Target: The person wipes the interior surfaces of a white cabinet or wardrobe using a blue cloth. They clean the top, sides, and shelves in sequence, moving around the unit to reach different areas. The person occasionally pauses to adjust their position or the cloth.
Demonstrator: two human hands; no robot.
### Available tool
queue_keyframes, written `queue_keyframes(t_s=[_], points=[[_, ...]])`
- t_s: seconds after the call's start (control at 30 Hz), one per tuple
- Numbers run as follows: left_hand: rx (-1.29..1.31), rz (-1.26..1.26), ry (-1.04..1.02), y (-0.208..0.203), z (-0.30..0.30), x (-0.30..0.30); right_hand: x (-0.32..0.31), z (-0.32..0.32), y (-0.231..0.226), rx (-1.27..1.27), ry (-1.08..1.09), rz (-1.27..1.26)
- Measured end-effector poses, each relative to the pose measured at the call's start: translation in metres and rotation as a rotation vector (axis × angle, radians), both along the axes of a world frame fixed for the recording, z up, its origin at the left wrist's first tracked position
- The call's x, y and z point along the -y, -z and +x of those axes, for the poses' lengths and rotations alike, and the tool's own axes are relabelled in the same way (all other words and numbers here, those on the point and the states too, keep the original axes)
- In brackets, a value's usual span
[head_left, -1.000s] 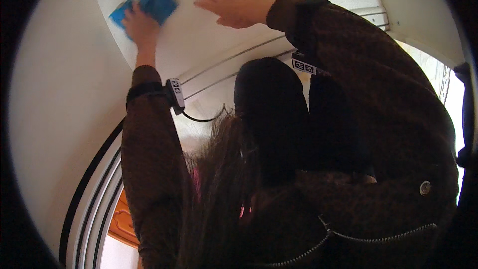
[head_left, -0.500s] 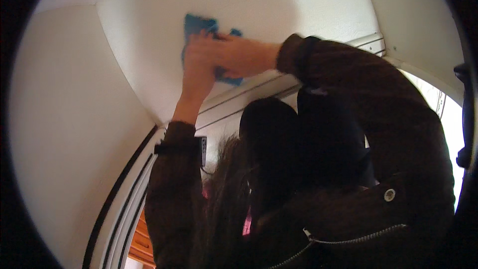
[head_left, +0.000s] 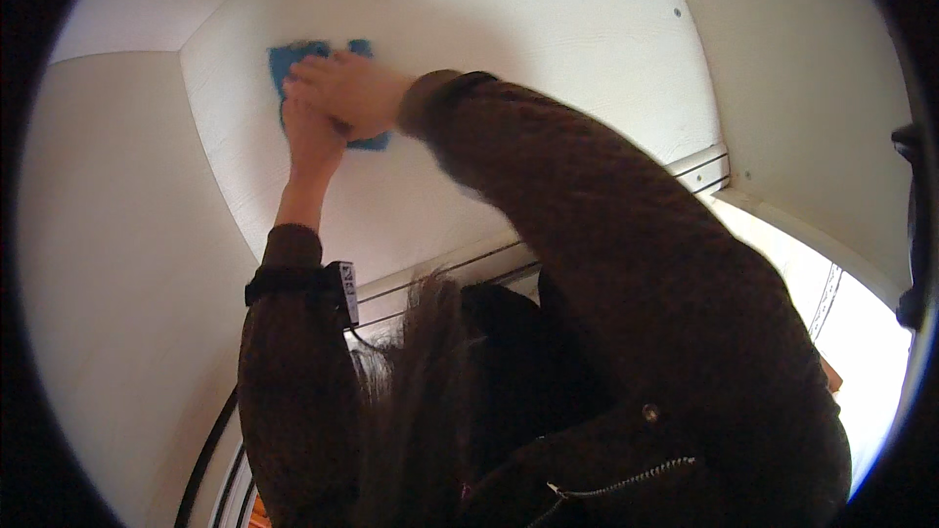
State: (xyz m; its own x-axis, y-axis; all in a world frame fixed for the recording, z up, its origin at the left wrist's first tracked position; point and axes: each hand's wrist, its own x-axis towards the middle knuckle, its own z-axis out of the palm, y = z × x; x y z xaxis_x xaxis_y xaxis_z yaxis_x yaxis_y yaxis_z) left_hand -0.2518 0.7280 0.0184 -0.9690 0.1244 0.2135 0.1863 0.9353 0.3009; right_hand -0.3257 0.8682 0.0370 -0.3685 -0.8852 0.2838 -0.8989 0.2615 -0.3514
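A blue cloth (head_left: 284, 61) lies pressed against a pale, lightly textured panel (head_left: 548, 39), left of the middle and high in view. My left hand (head_left: 311, 137) reaches up onto the cloth and holds it to the surface; its fingers are partly covered. Across it lies my right hand (head_left: 360, 96), fingers stretched out and flat, over the left hand and the cloth. Corners of the cloth stick out above and below the hands. Both arms wear dark brown sleeves.
A seam divides the panel from a side wall (head_left: 108, 215) at left. Along the panel's lower edge runs a pale rail (head_left: 440, 279) with dark lines. At right stands another pale wall (head_left: 802, 88), with a bright opening (head_left: 871, 362) below it. My left wrist carries a small strapped device (head_left: 342, 293).
Both hands and the blue cloth have slid left across the panel. The right forearm now stretches farther over to the left, and the view has shifted a little.
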Motion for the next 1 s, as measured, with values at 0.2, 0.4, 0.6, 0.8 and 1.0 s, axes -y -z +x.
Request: queue_keyframes(t_s=[0.2, 0.4, 0.6, 0.8, 1.0], points=[[-0.053, 0.072, 0.213, 0.019, -0.092, -0.171, -0.183, -0.049, 0.003, -0.015, 0.224, -0.027], [0.144, -0.147, 0.550, 0.009, -0.065, -0.351, -0.345, 0.018, -0.016, 0.162, 0.605, 0.333], [0.072, 0.220, 0.647, 0.045, -0.050, -0.391, -0.373, 0.061, 0.002, 0.193, 0.820, 0.376], [-0.075, 0.097, 0.414, 0.048, -0.153, -0.325, -0.307, -0.065, 0.009, -0.064, 0.624, 0.197], [-0.056, 0.018, 0.253, 0.044, -0.194, -0.212, -0.209, -0.129, 0.033, -0.077, 0.510, -0.101]])
